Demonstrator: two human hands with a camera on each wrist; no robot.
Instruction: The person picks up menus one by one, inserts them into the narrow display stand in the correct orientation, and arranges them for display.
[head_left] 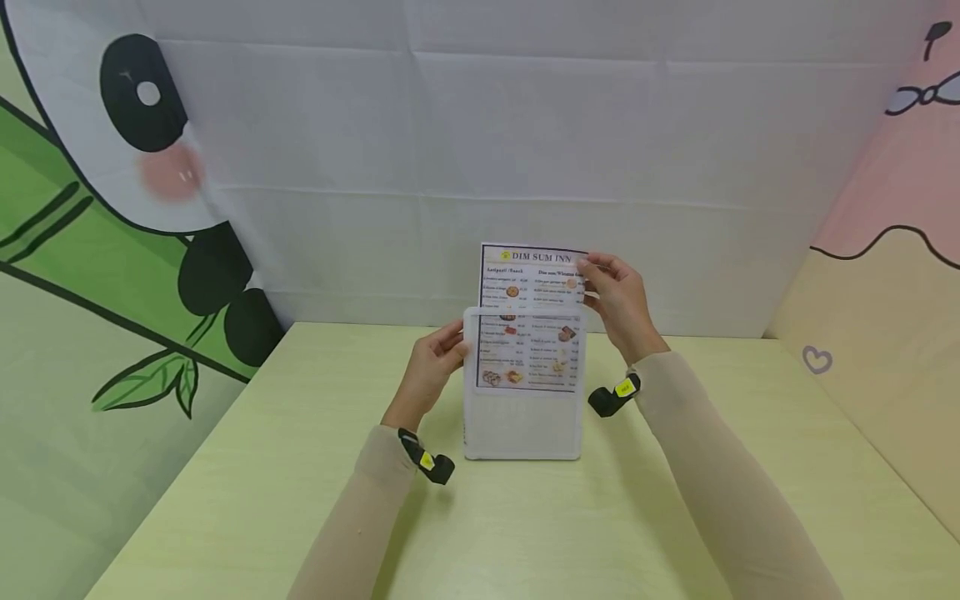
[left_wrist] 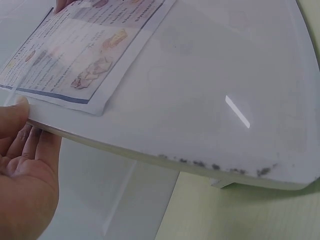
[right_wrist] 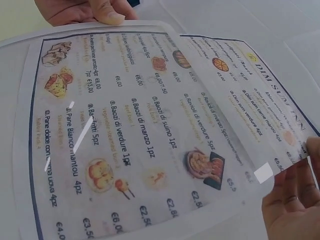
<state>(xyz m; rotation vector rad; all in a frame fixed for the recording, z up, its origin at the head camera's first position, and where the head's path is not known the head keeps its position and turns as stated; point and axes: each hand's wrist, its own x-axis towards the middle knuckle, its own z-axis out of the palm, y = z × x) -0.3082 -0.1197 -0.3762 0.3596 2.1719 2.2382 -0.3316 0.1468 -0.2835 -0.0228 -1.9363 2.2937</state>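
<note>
A white menu holder (head_left: pixel 522 427) with a clear front stands upright on the table. Partway inside it is a printed menu sheet (head_left: pixel 532 279) headed "DIM SUM INN"; its upper part sticks out above the holder's top edge, and its lower edge lies about mid-height behind the clear front. My left hand (head_left: pixel 431 371) grips the holder's left edge near the top, thumb in front and fingers behind, as the left wrist view shows. At the sheet's upper right edge, my right hand (head_left: pixel 622 304) pinches the paper between thumb and fingers.
The pale wooden table (head_left: pixel 255 500) reaches back to a white cloth backdrop (head_left: pixel 525 125). Cartoon-printed walls flank it, green (head_left: pixel 150 275) at left and pink and cream (head_left: pixel 885 275) at right. Each wrist wears a small black camera (head_left: pixel 615 396).
</note>
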